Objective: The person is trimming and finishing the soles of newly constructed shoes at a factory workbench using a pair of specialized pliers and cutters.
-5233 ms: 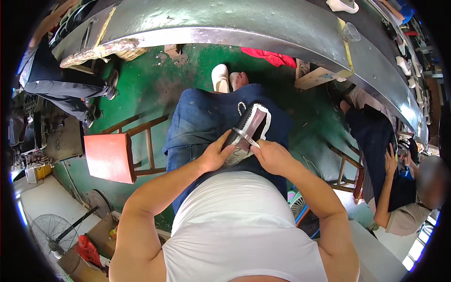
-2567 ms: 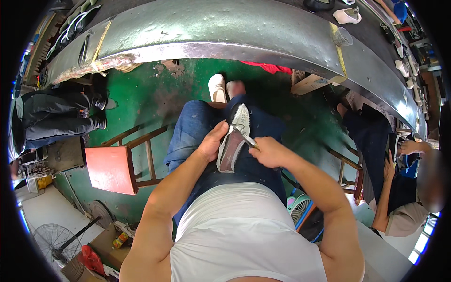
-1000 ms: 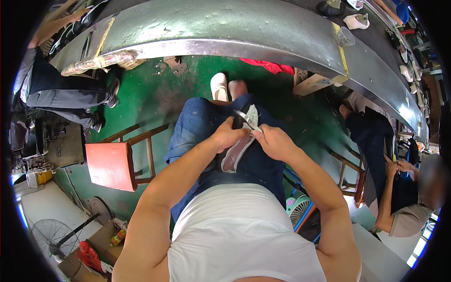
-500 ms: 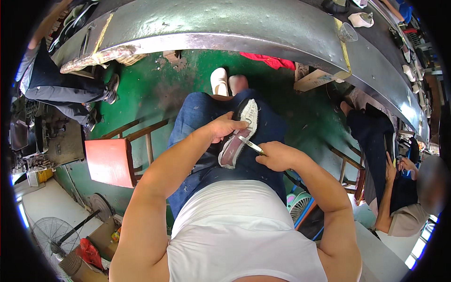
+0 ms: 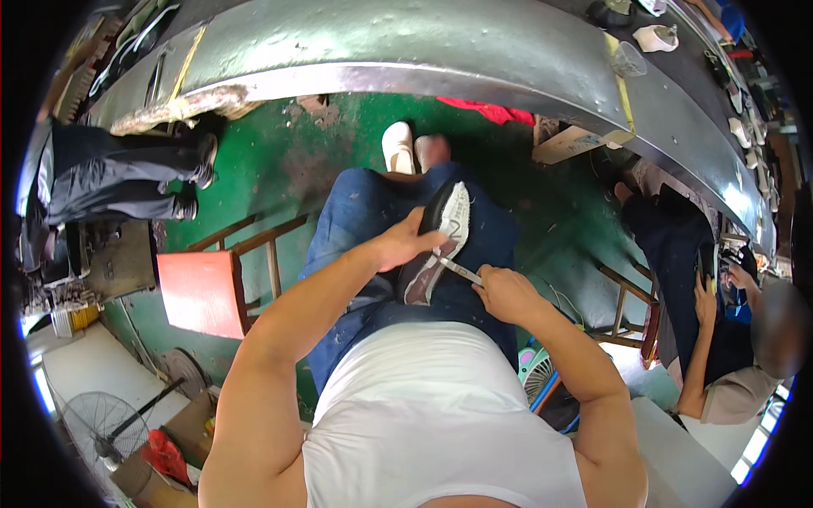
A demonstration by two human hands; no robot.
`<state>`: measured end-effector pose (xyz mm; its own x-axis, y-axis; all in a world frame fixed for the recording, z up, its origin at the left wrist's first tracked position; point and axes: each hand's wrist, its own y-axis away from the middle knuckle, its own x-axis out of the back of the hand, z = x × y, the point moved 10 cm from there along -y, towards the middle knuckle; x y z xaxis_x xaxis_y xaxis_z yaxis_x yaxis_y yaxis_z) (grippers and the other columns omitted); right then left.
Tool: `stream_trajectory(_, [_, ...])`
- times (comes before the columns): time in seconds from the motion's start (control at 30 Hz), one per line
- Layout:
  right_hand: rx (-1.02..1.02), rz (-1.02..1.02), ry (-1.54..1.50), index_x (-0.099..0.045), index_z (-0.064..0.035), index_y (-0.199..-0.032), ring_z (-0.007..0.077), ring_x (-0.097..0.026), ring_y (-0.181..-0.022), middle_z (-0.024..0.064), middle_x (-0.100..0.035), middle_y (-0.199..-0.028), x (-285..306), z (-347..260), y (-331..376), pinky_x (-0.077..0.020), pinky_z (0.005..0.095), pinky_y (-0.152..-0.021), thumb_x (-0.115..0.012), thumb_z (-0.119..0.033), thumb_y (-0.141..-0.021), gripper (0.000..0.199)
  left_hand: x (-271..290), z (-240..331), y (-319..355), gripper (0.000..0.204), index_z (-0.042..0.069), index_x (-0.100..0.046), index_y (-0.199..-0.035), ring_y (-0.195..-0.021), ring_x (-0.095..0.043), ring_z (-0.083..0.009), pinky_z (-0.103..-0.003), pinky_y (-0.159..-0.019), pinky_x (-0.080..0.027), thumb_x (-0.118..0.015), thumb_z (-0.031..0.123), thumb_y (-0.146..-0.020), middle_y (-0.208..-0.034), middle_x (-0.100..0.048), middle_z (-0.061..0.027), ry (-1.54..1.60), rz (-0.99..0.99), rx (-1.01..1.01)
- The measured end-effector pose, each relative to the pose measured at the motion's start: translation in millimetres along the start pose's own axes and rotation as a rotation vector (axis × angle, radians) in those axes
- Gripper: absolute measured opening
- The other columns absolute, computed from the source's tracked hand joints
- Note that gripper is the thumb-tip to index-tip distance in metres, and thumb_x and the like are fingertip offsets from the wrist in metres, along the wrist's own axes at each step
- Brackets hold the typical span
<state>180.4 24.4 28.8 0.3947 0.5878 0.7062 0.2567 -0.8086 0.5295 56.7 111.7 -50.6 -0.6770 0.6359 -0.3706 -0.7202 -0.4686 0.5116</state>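
Observation:
A shoe [image 5: 457,222] with a white and dark underside lies across my lap, its sole turned mostly upward. My left hand [image 5: 405,244] is wrapped round its middle from the left, the thumb across the sole. In my right hand [image 5: 506,294] is a slim silvery hand tool [image 5: 461,271], held by its end nearest me. The tool's far tip meets the purplish part of the sole beside my left thumb. Its exact kind is too small to make out.
A long metal bench [image 5: 406,46] runs across the far side. A red-topped stool [image 5: 201,290] stands to the left, a standing fan [image 5: 102,427] at lower left. A small mint-green fan [image 5: 535,368] is by my right arm. A person [image 5: 732,394] sits at right; another person's legs [image 5: 118,169] are at left.
The shoe has rolled a little, showing more of its dark side. My right hand and the tool have shifted slightly right and nearer to me. The person at left has moved their legs.

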Motion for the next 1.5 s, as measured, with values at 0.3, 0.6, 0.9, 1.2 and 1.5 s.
stream_trajectory(0.3, [0.107,0.080,0.145,-0.057,0.0015,-0.094,0.0398,-0.069,-0.076,0.0221,-0.067,-0.086,-12.4,-17.8,13.8,-0.0554,0.0470,-0.070,-0.063,-0.021,-0.094,0.023,3.2,-3.3,14.5,0.080,0.005,-0.024,-0.150,-0.121,-0.053,-0.0207,-0.034,-0.105,-0.044,-0.074,0.021,-0.090,-0.133,-0.053,-0.0157,-0.105,0.283,-0.135])
stream_trajectory(0.6, [-0.048,-0.146,0.032,-0.057,0.0035,-0.094,0.0428,-0.068,-0.077,0.0279,-0.068,-0.089,-20.9,12.8,10.9,-0.0548,0.0506,-0.071,-0.063,-0.026,-0.095,0.029,-6.6,-20.2,37.0,0.096,0.007,0.015,-0.158,-0.152,-0.015,-0.0296,-0.033,-0.121,-0.017,-0.059,0.021,-0.099,-0.164,-0.006,-0.0247,-0.518,0.173,-0.127])
stream_trajectory(0.9, [-0.038,-0.236,-0.228,-0.057,0.0056,-0.099,0.0465,-0.065,-0.089,0.0294,-0.065,-0.088,2.3,-7.6,6.4,-0.0503,0.0517,-0.078,-0.059,-0.035,-0.098,0.040,-7.3,-41.6,49.2,0.111,0.017,0.023,-0.157,-0.153,-0.013,-0.0301,-0.036,-0.121,-0.022,-0.067,0.014,-0.092,-0.165,-0.002,-0.0224,-0.318,0.125,-0.039])
stream_trajectory(1.2, [0.147,0.272,-0.185,-0.056,0.0018,-0.098,0.0441,-0.066,-0.084,0.0244,-0.068,-0.092,15.8,-26.1,3.6,-0.0512,0.0520,-0.073,-0.054,-0.033,-0.101,0.035,-18.9,-27.1,47.3,0.116,0.018,0.022,-0.158,-0.144,-0.031,-0.0234,-0.033,-0.117,-0.027,-0.070,0.006,-0.089,-0.163,-0.022,-0.0173,-0.057,0.025,-0.043])
stream_trajectory(1.5, [-0.085,0.195,-0.701,-0.056,0.0018,-0.095,0.0302,-0.070,-0.074,0.0170,-0.068,-0.077,17.0,32.6,17.5,-0.0534,0.0400,-0.068,-0.047,-0.034,-0.105,0.039,-5.1,15.0,67.5,0.096,0.010,-0.009,-0.162,-0.137,-0.045,-0.0235,-0.034,-0.112,-0.038,-0.071,0.011,-0.088,-0.158,-0.034,-0.0132,0.427,0.086,-0.154])
